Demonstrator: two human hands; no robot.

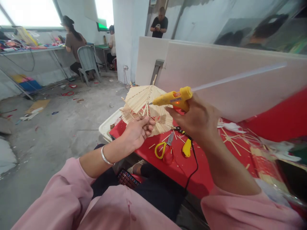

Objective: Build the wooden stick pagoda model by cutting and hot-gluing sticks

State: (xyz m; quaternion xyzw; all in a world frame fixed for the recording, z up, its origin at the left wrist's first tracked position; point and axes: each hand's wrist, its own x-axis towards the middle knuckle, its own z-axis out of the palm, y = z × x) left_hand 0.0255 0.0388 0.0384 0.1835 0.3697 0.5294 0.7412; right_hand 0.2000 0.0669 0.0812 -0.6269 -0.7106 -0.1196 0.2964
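Note:
A model built of thin wooden sticks (137,98), with slanted panels like a roof, stands on the red table (148,155). My left hand (137,132) is closed at its near side, fingers pinched around a wooden stick (147,110). My right hand (200,116) grips a yellow hot glue gun (171,98), which shows a small orange light. The gun's nozzle points left, close to the sticks above my left fingers; whether it touches them I cannot tell.
On the table lie scissors (165,148), a yellow cutter (186,148), a black cord (195,163) and loose sticks (231,139). White boards (216,80) lean behind. Co-workers sit at the far left, and a person (159,24) stands at the back.

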